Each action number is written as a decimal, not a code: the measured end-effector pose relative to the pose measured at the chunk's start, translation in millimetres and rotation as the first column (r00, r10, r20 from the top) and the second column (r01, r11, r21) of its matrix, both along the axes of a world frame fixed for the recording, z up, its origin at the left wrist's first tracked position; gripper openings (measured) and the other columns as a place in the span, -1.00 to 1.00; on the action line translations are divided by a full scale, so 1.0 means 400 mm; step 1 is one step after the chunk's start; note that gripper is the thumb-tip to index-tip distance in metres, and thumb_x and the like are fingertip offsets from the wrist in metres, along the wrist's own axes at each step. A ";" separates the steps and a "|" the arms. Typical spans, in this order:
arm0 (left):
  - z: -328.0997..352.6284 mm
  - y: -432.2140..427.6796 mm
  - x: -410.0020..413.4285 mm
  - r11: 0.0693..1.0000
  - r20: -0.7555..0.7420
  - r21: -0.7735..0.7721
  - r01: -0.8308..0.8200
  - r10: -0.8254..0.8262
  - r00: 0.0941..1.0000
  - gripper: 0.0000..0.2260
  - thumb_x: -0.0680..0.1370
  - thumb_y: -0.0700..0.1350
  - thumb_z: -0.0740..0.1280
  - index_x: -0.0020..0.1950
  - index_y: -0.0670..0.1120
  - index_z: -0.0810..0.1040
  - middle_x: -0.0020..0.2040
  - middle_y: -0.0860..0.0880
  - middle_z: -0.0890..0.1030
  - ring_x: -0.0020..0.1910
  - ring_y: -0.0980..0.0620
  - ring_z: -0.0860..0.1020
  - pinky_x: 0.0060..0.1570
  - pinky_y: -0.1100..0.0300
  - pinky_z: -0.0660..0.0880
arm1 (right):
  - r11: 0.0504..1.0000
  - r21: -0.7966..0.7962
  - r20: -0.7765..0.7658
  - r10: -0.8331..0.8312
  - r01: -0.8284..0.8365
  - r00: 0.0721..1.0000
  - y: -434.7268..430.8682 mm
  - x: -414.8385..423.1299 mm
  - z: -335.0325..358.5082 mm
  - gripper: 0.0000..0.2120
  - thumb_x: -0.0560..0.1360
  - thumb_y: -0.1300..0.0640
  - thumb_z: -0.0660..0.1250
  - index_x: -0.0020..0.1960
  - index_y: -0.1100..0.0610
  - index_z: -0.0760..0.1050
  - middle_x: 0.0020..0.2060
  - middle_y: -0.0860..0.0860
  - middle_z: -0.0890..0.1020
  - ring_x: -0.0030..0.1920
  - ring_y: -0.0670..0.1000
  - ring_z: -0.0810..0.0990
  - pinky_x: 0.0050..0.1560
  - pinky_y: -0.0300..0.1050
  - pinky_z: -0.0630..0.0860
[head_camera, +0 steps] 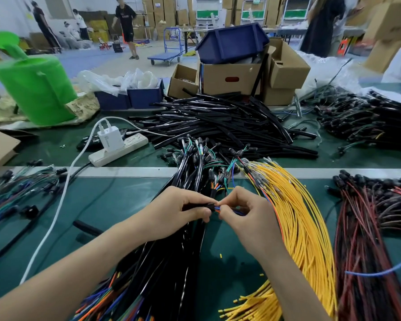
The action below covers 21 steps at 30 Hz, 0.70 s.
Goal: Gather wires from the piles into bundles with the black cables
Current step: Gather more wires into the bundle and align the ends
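Your left hand (183, 208) grips a black cable (196, 206) end, right hand (242, 210) pinches coloured wires (218, 207) at it; finished bundles (171, 262) underneath, big yellow pile (303, 223) and red pile (368, 239) left.

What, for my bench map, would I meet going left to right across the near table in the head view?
Going right: mixed coloured wires → white cable → left hand gripping a black cable → right hand pinching thin wires → yellow wires → red wires.
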<state>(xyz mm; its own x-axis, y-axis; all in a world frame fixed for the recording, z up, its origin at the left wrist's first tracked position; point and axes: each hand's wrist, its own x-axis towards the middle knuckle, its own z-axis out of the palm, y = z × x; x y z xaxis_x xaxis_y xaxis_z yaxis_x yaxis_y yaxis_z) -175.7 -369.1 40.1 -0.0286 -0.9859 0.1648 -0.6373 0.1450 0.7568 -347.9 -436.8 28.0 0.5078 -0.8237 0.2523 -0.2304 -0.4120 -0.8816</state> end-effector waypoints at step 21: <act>0.019 0.006 -0.006 0.994 0.313 0.081 0.072 -0.094 0.945 -0.88 0.55 -0.09 0.33 -0.02 -0.06 0.65 -0.24 0.06 0.65 -0.24 0.17 0.54 -0.13 0.26 0.47 | 0.979 0.011 -0.087 0.205 -0.204 0.975 0.005 0.000 -0.003 -0.85 0.41 0.32 0.28 -0.29 0.13 0.44 -0.45 0.05 0.61 -0.51 -0.17 0.39 -0.44 -0.37 0.28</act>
